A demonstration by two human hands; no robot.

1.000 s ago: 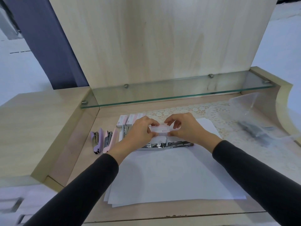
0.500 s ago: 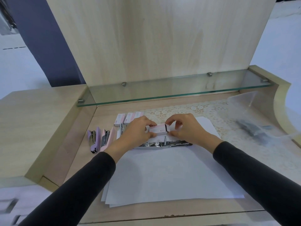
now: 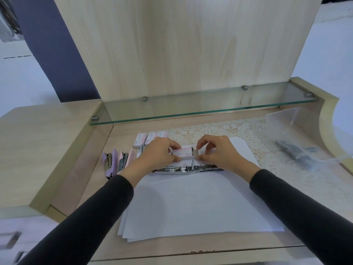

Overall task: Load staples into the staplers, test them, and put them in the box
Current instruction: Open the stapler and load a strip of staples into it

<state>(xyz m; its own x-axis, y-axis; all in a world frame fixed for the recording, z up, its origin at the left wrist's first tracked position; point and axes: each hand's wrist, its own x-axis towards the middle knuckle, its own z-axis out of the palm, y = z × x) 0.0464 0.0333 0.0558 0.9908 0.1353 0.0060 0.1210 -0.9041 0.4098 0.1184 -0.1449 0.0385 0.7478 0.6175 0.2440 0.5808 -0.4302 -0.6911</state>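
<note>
Small pink-and-white cardboard staple box (image 3: 184, 153) held between my two hands, above the paper.

Nearest to me lies a stack of white paper sheets (image 3: 191, 205), and on its far part a silver metal stapler (image 3: 188, 169) lies opened flat. Just behind it, my left hand (image 3: 158, 153) grips the left end of the box and my right hand (image 3: 219, 152) pinches its right end. Farther left lie a purple plastic stapler (image 3: 109, 163) and a pink one (image 3: 124, 160); far right stands a clear plastic box (image 3: 298, 142).
</note>
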